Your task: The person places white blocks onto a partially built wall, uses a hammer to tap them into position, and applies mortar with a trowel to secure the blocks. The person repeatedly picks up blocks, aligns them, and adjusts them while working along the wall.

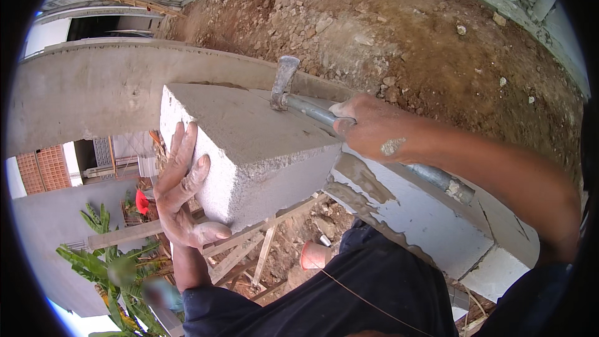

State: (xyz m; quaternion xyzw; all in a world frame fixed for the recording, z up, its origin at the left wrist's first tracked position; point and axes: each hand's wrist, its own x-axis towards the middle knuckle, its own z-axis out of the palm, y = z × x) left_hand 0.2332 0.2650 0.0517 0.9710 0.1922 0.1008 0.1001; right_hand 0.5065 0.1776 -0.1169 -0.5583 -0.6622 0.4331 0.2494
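Observation:
A pale grey, aerated-looking concrete block (249,125) lies on top of a wall, with a rough white end toward the left. My left hand (178,193) is spread against that end, its fingers apart and its thumb by the lower corner. My right hand (374,128) is wrapped round the metal pipe handle of a hammer (284,84). The hammer's worn head rests on or just above the block's top, near the far edge. Its handle runs back beneath my right forearm. Wet mortar (359,181) clings to the wall at the block's right.
More laid blocks (424,218) continue to the right. Behind runs a concrete beam (93,81), with reddish soil and rubble (399,37) beyond. Below are timber props (240,253), an orange bucket (314,254) and green plants (93,262). A blurred person (165,293) is at lower left.

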